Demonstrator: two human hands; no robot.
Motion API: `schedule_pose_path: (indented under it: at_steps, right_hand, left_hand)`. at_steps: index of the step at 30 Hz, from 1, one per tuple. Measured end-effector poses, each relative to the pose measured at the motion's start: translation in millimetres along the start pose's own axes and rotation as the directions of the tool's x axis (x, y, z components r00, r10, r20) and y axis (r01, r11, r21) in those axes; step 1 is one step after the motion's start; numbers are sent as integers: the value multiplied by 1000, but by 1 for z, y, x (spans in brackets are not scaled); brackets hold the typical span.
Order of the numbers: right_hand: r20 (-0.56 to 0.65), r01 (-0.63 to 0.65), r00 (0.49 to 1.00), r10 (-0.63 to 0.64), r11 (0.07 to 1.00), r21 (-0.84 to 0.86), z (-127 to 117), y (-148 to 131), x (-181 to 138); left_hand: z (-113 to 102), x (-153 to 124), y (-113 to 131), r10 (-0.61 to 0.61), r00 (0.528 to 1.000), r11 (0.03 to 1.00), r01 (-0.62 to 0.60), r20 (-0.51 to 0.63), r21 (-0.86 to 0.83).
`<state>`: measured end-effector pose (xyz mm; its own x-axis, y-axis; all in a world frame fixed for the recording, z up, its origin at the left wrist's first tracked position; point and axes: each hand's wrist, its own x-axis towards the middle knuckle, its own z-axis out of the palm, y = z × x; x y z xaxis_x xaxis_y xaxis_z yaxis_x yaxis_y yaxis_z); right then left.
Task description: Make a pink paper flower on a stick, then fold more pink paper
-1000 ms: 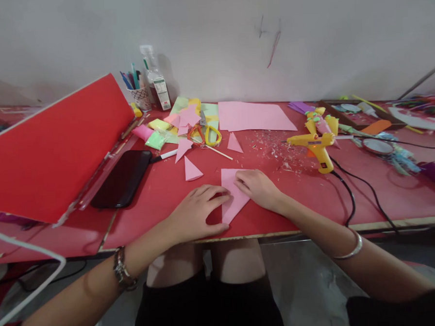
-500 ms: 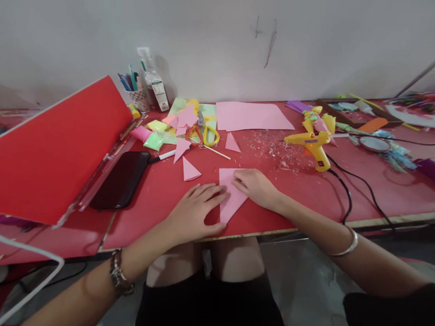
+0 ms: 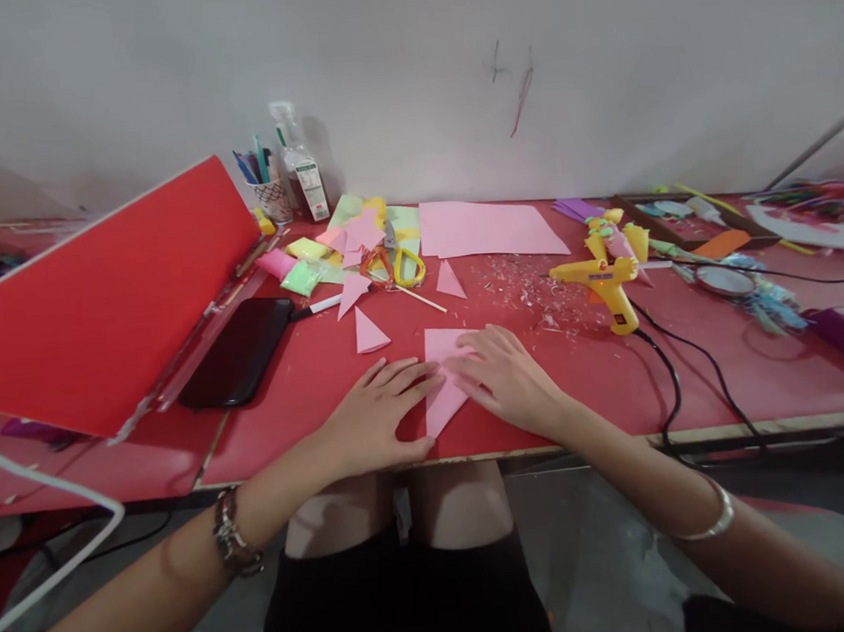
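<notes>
A folded pink sheet of paper lies near the table's front edge, its lower right side slanting. My left hand rests over the paper's left edge with fingers spread and thumb apart. From the right, my right hand lies across the paper, fingers stretched out and slightly apart, covering its right part. Just beyond are small pink paper triangles, one at the left and another farther back.
A yellow glue gun with a black cord lies to the right, beside paper scraps. Scissors, a larger pink sheet and a bottle are at the back. A phone and a tilted red board occupy the left.
My right hand has gone from curled fingers to stretched-out fingers and slid slightly down the paper toward me. My left hand stays in nearly the same place.
</notes>
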<state>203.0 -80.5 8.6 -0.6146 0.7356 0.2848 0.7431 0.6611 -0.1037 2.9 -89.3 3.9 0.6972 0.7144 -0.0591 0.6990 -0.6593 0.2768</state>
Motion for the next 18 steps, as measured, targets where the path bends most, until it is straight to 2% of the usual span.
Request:
schedule_pose_path:
  at_steps: [2, 4, 10, 18]
  right_hand:
    - [21, 168, 985, -169, 985, 30, -4, -9, -13]
    - [64, 235, 969, -240, 969, 70, -4, -16, -25]
    - [139, 135, 979, -146, 988, 81, -2, -23, -40]
    - [115, -51, 993, 41, 995, 86, -13, -5, -40]
  left_hand:
    - [1, 0, 0, 6, 1000, 1000, -6, -5, 6]
    - [1, -1, 0, 6, 1000, 1000, -6, -2, 12]
    - [-2, 0, 1, 3, 1000, 1000, -4, 23, 29]
    - [-3, 0, 1, -31, 997, 999, 28, 77, 35]
